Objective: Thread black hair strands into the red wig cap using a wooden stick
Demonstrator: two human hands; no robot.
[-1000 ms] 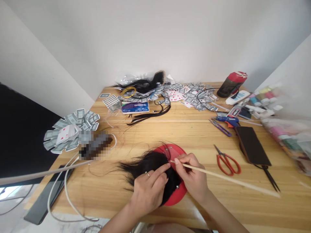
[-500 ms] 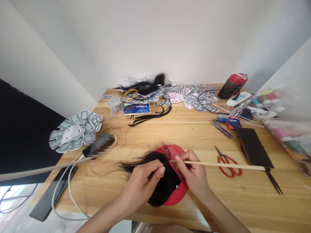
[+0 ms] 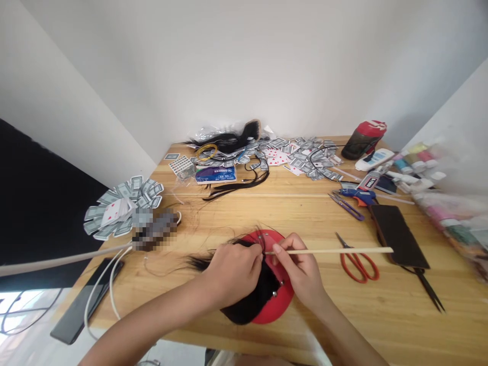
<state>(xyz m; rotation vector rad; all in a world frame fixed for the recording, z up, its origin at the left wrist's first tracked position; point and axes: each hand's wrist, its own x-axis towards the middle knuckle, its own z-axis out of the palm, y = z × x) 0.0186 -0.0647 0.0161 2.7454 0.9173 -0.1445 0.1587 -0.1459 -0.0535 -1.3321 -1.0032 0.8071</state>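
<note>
A patch of black hair [image 3: 242,311] lies over a red round form [image 3: 280,305], fixed along its edge with small silver pins [image 3: 274,294]. My left hand [image 3: 234,269] rests over the hair, thumb and forefinger pinched at its upper edge. Fine strands stick up just beyond those fingertips. In my right hand [image 3: 299,267] is a thin pale wooden stick [image 3: 343,250], gripped near its left end and pointing at the pinched strands. Its tip almost meets my left fingertips; whether they touch, I cannot tell.
Orange-handled scissors [image 3: 356,264], a dark wallet-like case [image 3: 400,236], purple snips [image 3: 348,207] and a blue glue gun [image 3: 358,195] lie on the right. Playing cards [image 3: 278,156] and a black hairpiece [image 3: 229,141] are at the back. White cables [image 3: 89,300] cross the left edge.
My left hand has moved up and right, bringing its pinched fingertips to the stick's tip. The stick's far end has swung slightly upward and shows shorter.
</note>
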